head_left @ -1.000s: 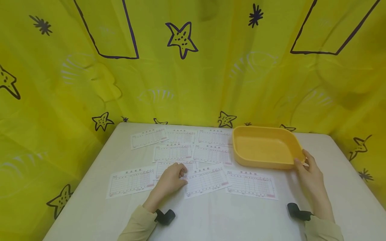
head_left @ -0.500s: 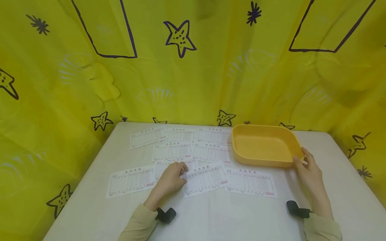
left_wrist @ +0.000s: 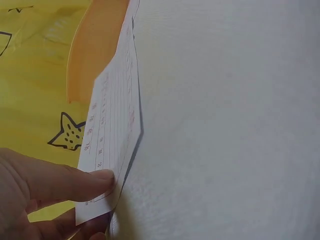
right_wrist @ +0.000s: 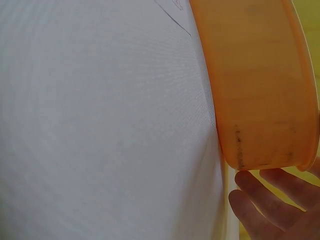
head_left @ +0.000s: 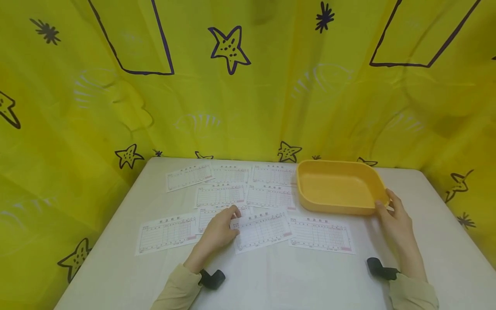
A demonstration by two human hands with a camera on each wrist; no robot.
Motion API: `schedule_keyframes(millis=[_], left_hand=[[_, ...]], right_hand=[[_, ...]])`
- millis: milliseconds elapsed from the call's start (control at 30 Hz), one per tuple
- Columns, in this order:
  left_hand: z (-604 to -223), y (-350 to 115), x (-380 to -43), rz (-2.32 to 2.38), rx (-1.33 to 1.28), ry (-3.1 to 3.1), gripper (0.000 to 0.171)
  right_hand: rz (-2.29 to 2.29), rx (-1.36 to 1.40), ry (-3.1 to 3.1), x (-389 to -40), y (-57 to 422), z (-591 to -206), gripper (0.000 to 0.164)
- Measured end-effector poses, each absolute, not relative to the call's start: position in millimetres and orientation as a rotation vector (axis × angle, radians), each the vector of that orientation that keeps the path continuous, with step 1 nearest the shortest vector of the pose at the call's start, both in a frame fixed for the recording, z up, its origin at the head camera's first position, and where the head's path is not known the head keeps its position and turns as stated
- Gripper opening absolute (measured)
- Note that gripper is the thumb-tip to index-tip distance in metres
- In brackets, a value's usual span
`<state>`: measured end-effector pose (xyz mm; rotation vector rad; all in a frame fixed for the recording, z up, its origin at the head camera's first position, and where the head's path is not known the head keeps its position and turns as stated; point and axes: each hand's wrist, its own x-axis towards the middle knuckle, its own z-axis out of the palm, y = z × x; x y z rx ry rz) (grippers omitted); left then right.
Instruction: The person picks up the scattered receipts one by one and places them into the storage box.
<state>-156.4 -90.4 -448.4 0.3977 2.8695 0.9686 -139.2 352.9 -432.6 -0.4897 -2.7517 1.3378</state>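
Note:
Between thumb and fingers, my left hand (head_left: 217,230) pinches the left end of a white printed receipt slip (head_left: 263,232). In the left wrist view the thumb (left_wrist: 97,184) lies on the printed face of that slip (left_wrist: 112,110), which tilts up at the near end. My right hand (head_left: 399,224) holds the near right corner of a yellow plastic tray (head_left: 337,208), thumb at the rim. Seen from the right wrist, several fingertips (right_wrist: 245,177) are at the end wall of the tray (right_wrist: 265,85).
More receipt slips lie spread on the white tabletop (head_left: 294,280), some overlapping: one at the left (head_left: 168,234), one right of the held slip (head_left: 321,234), others toward the back (head_left: 221,196). A yellow patterned curtain (head_left: 248,107) hangs behind.
The head view has drifted slightly. Both hands keep nearly the same places, the left on the receipt slip and the right on the tray.

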Motion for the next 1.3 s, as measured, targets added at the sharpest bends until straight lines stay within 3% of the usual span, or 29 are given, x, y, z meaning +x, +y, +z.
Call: schedule_keyframes(millis=[267, 1300], left_hand=[[-449, -92, -158, 1.208, 0.300, 2.829, 0.025], [-437, -82, -184, 1.697, 0.040, 2.587, 0.029]], right_hand=[[1.351, -0.512, -2.746, -140, 353, -433, 0.070], [1.336, -0.506, -2.753, -139, 353, -434, 0.070]])
